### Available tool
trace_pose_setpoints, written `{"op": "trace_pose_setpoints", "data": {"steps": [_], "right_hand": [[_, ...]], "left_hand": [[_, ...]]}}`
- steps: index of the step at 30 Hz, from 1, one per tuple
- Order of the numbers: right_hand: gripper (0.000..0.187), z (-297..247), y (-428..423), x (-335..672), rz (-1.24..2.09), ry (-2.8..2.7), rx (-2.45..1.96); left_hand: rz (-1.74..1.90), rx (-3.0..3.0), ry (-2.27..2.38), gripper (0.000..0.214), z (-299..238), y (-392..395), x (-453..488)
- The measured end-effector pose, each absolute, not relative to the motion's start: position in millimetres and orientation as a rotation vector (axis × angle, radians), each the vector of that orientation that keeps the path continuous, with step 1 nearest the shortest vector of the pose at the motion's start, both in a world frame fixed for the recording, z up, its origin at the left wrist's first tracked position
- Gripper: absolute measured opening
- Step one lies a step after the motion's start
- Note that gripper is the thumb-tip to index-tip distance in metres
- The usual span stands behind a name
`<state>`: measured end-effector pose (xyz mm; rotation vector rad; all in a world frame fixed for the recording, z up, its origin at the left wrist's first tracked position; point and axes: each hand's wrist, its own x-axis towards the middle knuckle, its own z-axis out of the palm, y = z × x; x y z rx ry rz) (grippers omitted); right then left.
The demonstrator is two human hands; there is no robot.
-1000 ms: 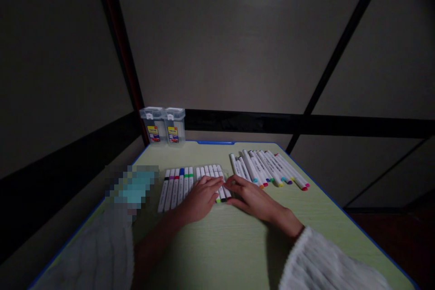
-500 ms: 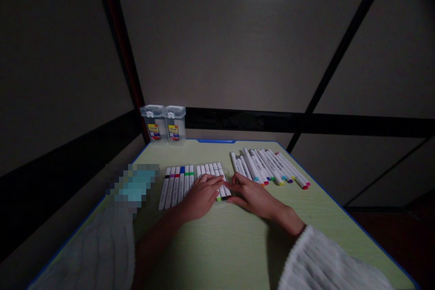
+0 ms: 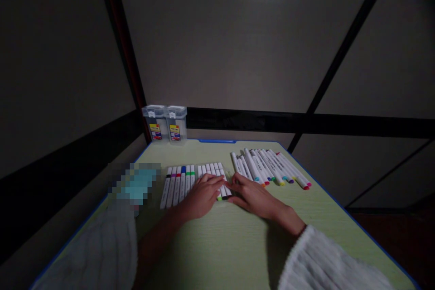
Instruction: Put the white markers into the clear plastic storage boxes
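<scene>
Two rows of white marker pens with coloured caps lie on a pale green table [image 3: 238, 253]. My left hand [image 3: 200, 197] rests palm down on the near ends of the left row of markers [image 3: 180, 183], its fingers stretched over them. My right hand [image 3: 253, 197] lies flat just to the right, its fingertips touching the last pens of that same row by a black-capped and a green-capped one. The right row of markers [image 3: 272, 172] fans out beyond my right hand, untouched.
Two clear plastic pen boxes [image 3: 165, 123] with yellow labels stand at the table's far left corner. A blurred patch [image 3: 136, 183] sits at the left edge. Dark metal rails and a wall close in behind the table. Its blue rim [image 3: 356, 222] runs along the right.
Both hands stay on the left row; the fingers have shifted only slightly over the pens. The view has drifted a little.
</scene>
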<state>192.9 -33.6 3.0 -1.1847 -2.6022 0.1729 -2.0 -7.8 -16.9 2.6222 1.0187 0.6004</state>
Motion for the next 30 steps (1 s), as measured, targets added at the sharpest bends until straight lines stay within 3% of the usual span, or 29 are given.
{"op": "trace_pose_setpoints", "data": {"steps": [16,26,30], "right_hand": [[0.038,2,-35,194,0.191,-2.575,-1.188],[0.036,3,-36,194,0.213,-2.585,-1.197],[0.036,2,-35,194,0.195,-2.593,-1.198]], "left_hand": [[0.649,2.669,1.233,0.032,2,-19,-34],[1.074,2.462,1.682,0.030,7,-60,-114],[1.089,2.389,1.797,0.031,8,-87,-133]]}}
